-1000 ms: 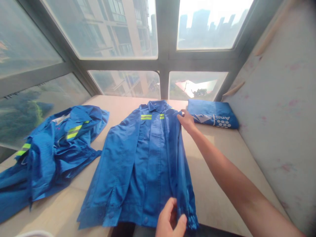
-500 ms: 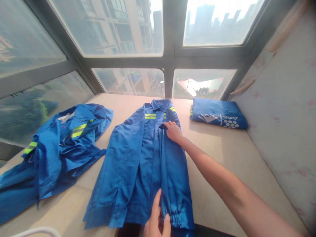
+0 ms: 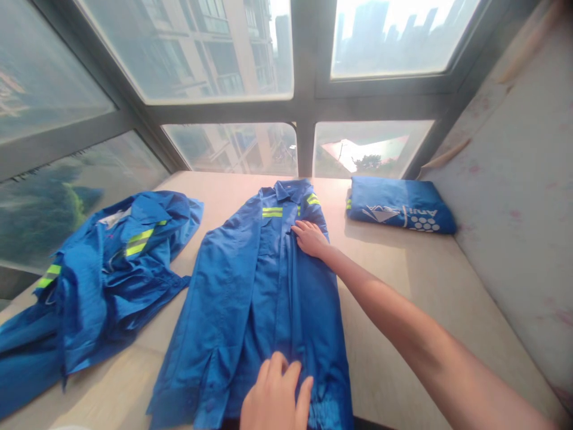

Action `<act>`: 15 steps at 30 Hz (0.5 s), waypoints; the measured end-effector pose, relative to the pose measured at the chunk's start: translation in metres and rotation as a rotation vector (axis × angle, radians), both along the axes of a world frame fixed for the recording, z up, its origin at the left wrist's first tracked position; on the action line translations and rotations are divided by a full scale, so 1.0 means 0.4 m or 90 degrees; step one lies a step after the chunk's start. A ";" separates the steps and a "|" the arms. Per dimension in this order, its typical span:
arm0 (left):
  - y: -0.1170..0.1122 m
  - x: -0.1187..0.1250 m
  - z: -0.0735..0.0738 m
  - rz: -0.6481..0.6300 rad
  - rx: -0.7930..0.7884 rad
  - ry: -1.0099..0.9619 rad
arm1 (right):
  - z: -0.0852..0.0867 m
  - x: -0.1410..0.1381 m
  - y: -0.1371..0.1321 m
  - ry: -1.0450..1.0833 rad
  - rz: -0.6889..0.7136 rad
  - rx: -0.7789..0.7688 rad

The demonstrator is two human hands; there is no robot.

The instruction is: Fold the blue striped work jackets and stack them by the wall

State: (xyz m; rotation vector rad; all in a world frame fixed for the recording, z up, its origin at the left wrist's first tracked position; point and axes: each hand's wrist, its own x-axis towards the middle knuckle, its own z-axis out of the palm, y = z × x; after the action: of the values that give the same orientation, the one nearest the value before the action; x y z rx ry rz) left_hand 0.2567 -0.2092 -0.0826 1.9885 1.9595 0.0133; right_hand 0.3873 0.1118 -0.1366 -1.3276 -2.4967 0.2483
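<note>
A blue work jacket (image 3: 259, 286) with yellow-green reflective strips lies front up, its collar toward the window and its sleeves laid lengthwise over the front. My right hand (image 3: 311, 239) rests on the upper part of the right-side sleeve, just below the chest strip, fingers lying across the folded cloth. Near the hem, my left hand (image 3: 277, 394) is over the lower front beside the gathered cuff; its fingers are slightly bent and the thumb stands apart. Neither hand shows cloth gripped between its fingers.
On the left lies a crumpled blue jacket (image 3: 120, 269) with reflective strips. A folded blue garment (image 3: 398, 206) with white printing sits at the back right, near the papered wall (image 3: 528, 197). Window frames (image 3: 304, 107) border the pale tabletop (image 3: 403, 310) at the back.
My left hand has moved up and left from beside the cuff onto the jacket's lower front. My right hand has shifted slightly left, its fingers now flatter on the sleeve.
</note>
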 end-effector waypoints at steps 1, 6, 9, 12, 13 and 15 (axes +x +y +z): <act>0.030 0.008 0.014 -0.013 0.062 -0.001 | 0.001 0.004 0.006 0.029 0.001 0.001; 0.119 0.039 -0.028 -0.137 0.227 0.011 | -0.002 0.032 0.045 0.146 -0.156 0.084; 0.111 0.024 -0.092 -0.173 0.214 0.018 | -0.006 0.040 0.092 0.083 -0.176 0.077; 0.090 0.006 -0.129 -0.174 0.199 0.010 | -0.012 0.031 0.150 -0.013 -0.140 0.005; 0.086 0.004 -0.133 -0.166 0.191 0.005 | -0.013 0.025 0.167 -0.038 -0.133 -0.014; 0.084 0.008 -0.132 -0.139 0.172 -0.016 | -0.018 0.010 0.194 -0.069 -0.124 -0.035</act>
State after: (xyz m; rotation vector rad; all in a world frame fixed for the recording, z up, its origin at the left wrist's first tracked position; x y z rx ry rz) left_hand 0.2598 -0.1755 -0.1356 2.3521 1.7927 0.2600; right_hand 0.3911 0.1896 -0.1438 -1.6353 -2.4391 0.2074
